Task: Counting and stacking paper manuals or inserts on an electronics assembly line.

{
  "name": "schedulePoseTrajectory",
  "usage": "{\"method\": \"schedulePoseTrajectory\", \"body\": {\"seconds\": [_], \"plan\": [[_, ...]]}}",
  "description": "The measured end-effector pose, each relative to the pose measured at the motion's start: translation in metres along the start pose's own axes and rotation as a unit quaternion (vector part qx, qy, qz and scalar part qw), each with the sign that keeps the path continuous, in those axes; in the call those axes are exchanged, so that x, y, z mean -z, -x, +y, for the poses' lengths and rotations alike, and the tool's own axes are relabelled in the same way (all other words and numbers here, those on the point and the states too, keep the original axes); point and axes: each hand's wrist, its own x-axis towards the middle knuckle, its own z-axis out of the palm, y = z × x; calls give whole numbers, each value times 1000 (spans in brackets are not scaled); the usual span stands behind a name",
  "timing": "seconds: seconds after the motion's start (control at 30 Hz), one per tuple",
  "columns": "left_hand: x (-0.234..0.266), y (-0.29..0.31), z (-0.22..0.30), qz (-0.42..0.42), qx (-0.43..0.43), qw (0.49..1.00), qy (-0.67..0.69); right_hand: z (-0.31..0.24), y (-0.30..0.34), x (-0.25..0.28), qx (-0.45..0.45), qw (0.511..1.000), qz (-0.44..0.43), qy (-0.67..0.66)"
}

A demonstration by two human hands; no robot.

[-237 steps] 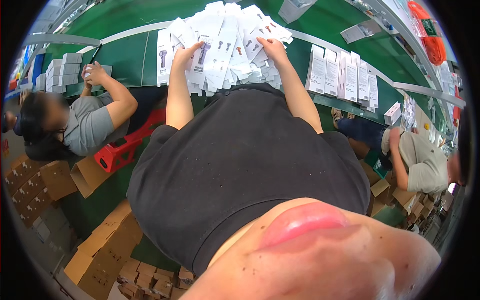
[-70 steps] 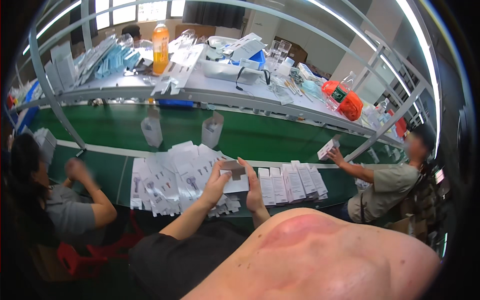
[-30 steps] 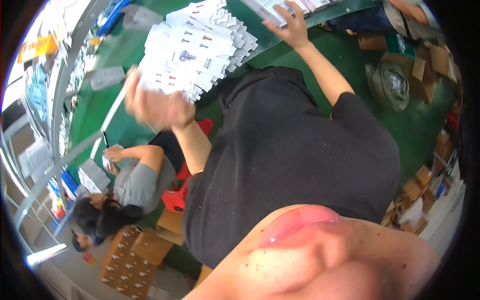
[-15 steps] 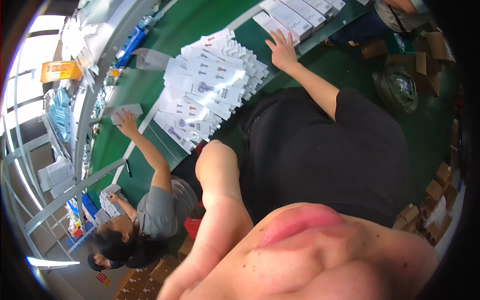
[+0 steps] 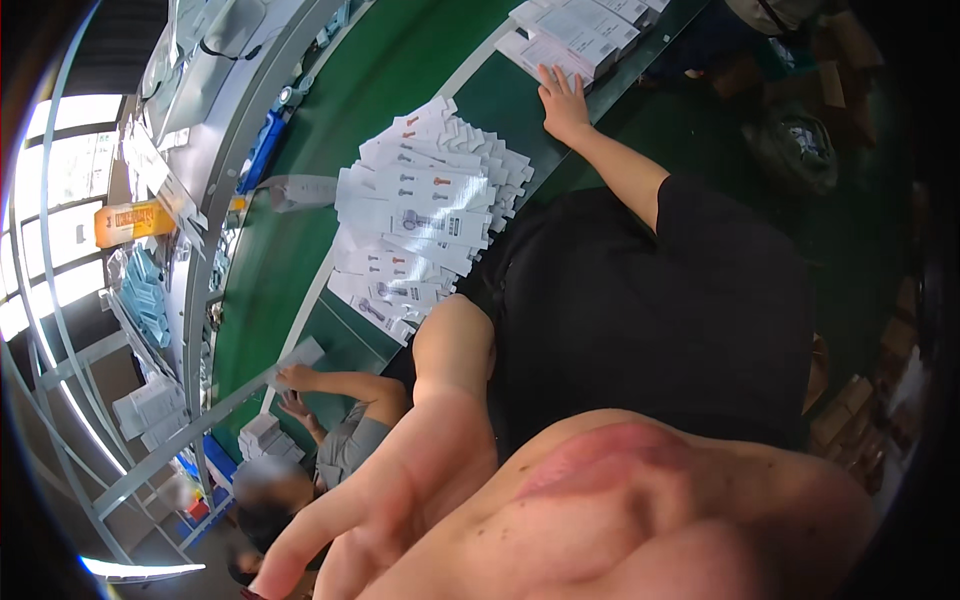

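Right hand [image 5: 563,100] flat, fingers spread, on worktop [image 5: 400,60] edge beside white packets [image 5: 430,215]. Left hand [image 5: 400,500] raised near camera, fingers apart, empty. Sorting paused; both hands belong back at the packets.

The work surface is a long green bench [image 5: 395,75] with a pale strip running along its length, seen tilted in the head view. A large fanned heap of white printed packets [image 5: 425,215] lies directly on it, overlapping one another in loose layers; this heap serves as the landmark. Beyond the heap, further along the bench toward the upper right, sits a second stack of white packets [image 5: 580,30], well apart from the first. To the far side of the heap, near the bench's back edge, a single clear pouch [image 5: 300,190] lies flat. Below the heap, toward the lower left, one loose white sheet [image 5: 300,358] rests on the bench.
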Motion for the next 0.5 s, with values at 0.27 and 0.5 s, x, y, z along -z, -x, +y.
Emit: {"method": "schedulePoseTrajectory", "body": {"seconds": [0.27, 0.5], "plan": [[38, 64, -42, 76, 211, 964, -142, 26, -32, 1, -34, 985, -167, -25], [91, 180, -7, -25, 555, 717, -422, 33, -30, -22, 51, 997, -2, 60]]}}
